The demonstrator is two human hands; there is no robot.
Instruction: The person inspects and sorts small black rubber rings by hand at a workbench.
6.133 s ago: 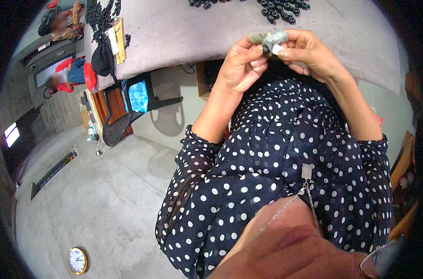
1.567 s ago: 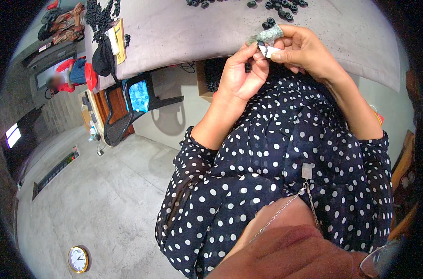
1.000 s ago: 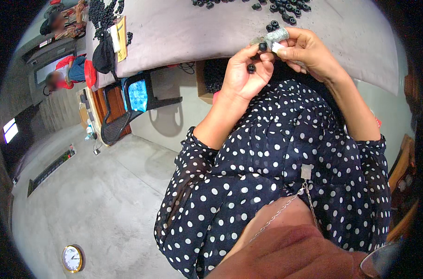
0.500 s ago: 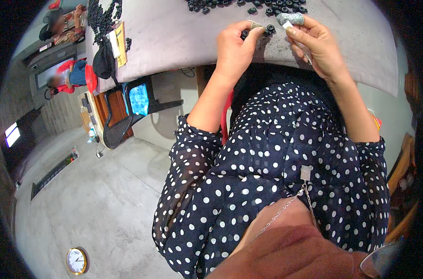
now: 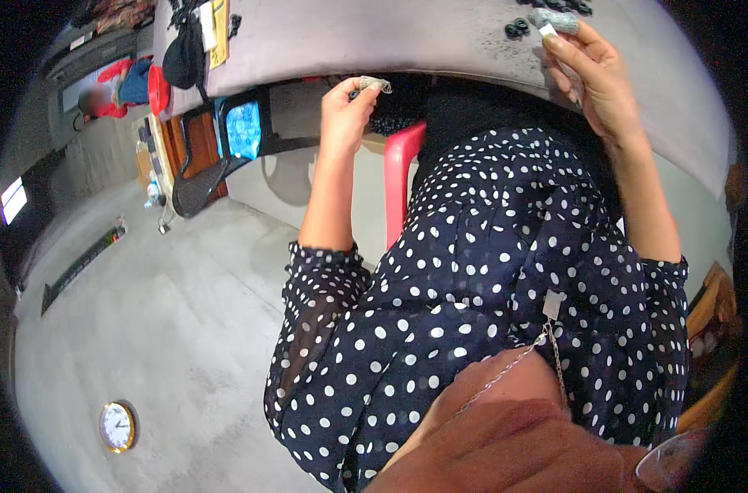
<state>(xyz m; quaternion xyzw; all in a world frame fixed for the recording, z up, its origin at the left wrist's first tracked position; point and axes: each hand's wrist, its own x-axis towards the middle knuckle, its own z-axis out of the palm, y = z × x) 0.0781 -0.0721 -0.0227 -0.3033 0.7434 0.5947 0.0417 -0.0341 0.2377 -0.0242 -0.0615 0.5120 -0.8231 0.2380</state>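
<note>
The left hand (image 5: 347,115) is out past the near edge of the tabletop (image 5: 333,37), above a box of dark pieces (image 5: 390,125), its thumb and wrapped index finger close together; a dark bit (image 5: 354,94) shows at the curled fingers, though I cannot tell whether it is gripped or the pinch is parting. The right hand (image 5: 600,74), over the tabletop, is nearly closed, pinching a small white piece (image 5: 548,29) between thumb and wrapped index finger. Round black parts (image 5: 517,29) lie just left of those fingertips, with others (image 5: 567,6) beyond. The step in hand seems a pause between handling one part and another; a next move would call for freeing the left fingers while the right grip stays firm. The white piece's visible end points leftward, away from the palm; its long axis is mostly hidden in the grip.
</note>
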